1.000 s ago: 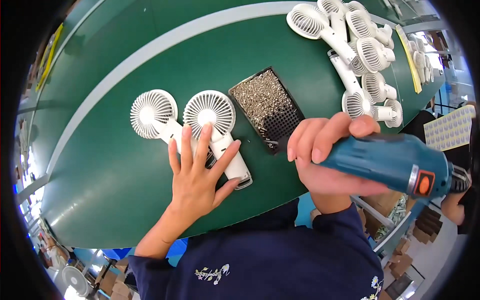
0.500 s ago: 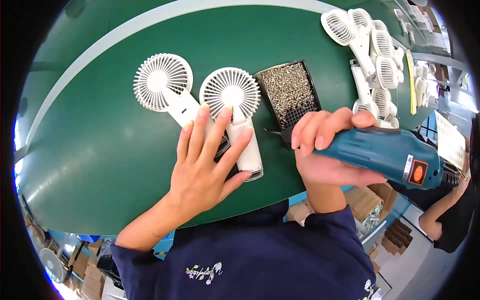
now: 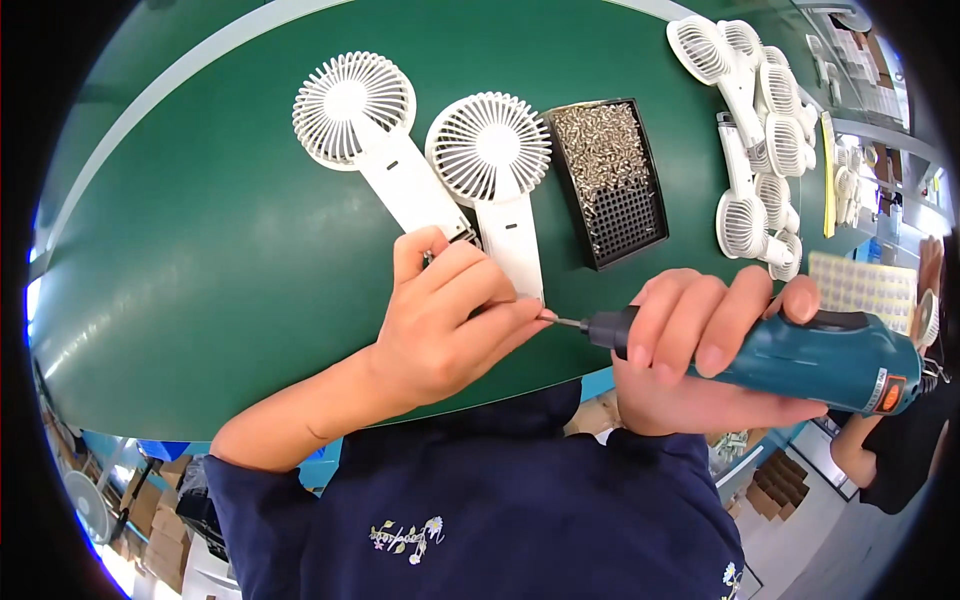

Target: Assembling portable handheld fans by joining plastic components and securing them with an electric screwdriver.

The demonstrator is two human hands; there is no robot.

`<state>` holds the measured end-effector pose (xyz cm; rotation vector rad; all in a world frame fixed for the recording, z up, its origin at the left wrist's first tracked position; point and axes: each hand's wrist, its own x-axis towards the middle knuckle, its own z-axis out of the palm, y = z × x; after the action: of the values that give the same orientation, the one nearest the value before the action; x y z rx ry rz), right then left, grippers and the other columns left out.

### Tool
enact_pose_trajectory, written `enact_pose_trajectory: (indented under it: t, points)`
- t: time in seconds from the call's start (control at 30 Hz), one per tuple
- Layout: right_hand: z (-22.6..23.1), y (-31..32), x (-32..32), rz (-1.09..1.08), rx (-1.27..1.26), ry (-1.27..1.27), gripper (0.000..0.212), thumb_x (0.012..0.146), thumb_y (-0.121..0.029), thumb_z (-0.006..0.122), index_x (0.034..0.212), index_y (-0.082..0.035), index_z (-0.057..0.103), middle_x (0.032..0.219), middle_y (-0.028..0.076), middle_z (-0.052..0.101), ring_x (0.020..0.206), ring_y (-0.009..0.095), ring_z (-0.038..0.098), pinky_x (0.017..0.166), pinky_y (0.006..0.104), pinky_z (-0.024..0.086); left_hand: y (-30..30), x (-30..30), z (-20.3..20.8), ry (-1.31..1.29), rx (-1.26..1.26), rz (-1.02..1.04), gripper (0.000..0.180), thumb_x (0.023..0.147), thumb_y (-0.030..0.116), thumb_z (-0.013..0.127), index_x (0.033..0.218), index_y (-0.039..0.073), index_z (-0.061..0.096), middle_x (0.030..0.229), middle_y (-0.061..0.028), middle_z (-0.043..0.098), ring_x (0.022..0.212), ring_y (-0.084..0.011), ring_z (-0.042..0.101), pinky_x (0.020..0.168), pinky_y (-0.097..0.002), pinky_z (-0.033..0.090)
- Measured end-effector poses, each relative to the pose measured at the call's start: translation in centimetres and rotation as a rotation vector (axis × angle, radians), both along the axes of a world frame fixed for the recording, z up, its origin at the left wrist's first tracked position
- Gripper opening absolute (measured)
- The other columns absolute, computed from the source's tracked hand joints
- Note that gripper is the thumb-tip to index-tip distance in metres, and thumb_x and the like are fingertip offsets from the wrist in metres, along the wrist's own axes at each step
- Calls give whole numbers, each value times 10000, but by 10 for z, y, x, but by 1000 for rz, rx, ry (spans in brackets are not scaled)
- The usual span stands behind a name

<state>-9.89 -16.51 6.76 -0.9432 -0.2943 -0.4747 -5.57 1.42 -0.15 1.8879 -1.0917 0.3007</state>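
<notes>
My right hand [image 3: 700, 350] grips a blue-green electric screwdriver [image 3: 770, 365], held level with its thin bit pointing left. The bit's tip meets the fingertips of my left hand [image 3: 450, 310], at the bottom end of a white handheld fan [image 3: 512, 230]. That left hand is closed over the lower end of this fan's handle; its fingers hide the spot where the bit points. A second white fan [image 3: 405, 185] lies left of the first, its handle end reaching my curled left fingers. Both fans have round slatted heads pointing away from me.
A black tray [image 3: 625, 225] of small metal screws stands right of the fans, its near part showing bare holes. Several white fans [image 3: 740, 225] are piled at the right. Beyond them are a yellow strip [image 3: 829, 170], a sheet of stickers [image 3: 865, 285] and another person's arm [image 3: 853, 460].
My left hand went from spread flat over the fans to closed around the handle end. The screwdriver moved right and down, its bit now at the left fingertips. The fans sit higher in view.
</notes>
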Motion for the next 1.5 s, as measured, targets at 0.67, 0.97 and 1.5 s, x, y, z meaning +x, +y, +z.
enact_pose_trajectory:
  t: [0.67,0.97,1.5]
  points:
    - [-1,0,-13,-70,123,33,703,922,-700,411,1296,-105,401,766,84,535,476,198,527,437,355,483,0,-9,-2,180,-104,-69,217,623,144,854,777,102,707,677,47,476,603,-135,451,686,-346,257]
    - [-3,-2,-16,-88,143,68,704,914,-700,434,1301,-112,419,763,80,543,480,203,528,448,364,473,1,-8,0,183,-113,-83,215,634,114,841,763,91,670,693,34,516,604,-134,473,737,-357,288]
    - [-8,5,-17,-161,228,19,572,957,-578,465,1220,-70,445,734,59,509,464,157,481,419,309,460,6,-4,0,221,-64,-148,254,656,223,833,815,86,689,755,32,547,682,-144,518,776,-367,325]
